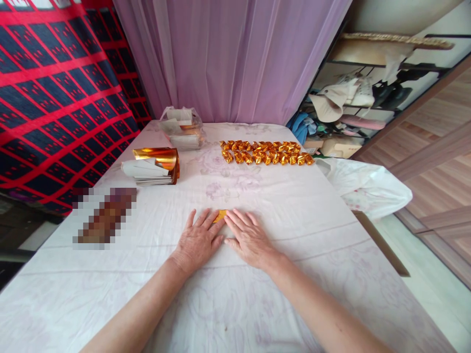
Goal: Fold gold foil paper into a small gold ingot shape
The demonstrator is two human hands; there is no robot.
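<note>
On the cloth-covered table (235,294), a small piece of gold foil paper (221,215) lies flat between my fingertips. My left hand (198,238) rests palm down with its fingers stretched out, the fingertips touching the foil paper's left side. From the other side my right hand (250,235) lies flat too, its fingertips at the right edge of the paper. Both hands partly cover the piece, so its full shape is hidden. Farther back on the right, folded gold foil pieces (272,156) stand in two rows.
A stack of gold and white paper sheets (156,166) sits at the left, before a clear plastic bag (182,128) of more paper. A blurred-out item (106,215) lies near the left edge. A white plastic bag (371,189) hangs beyond the right edge.
</note>
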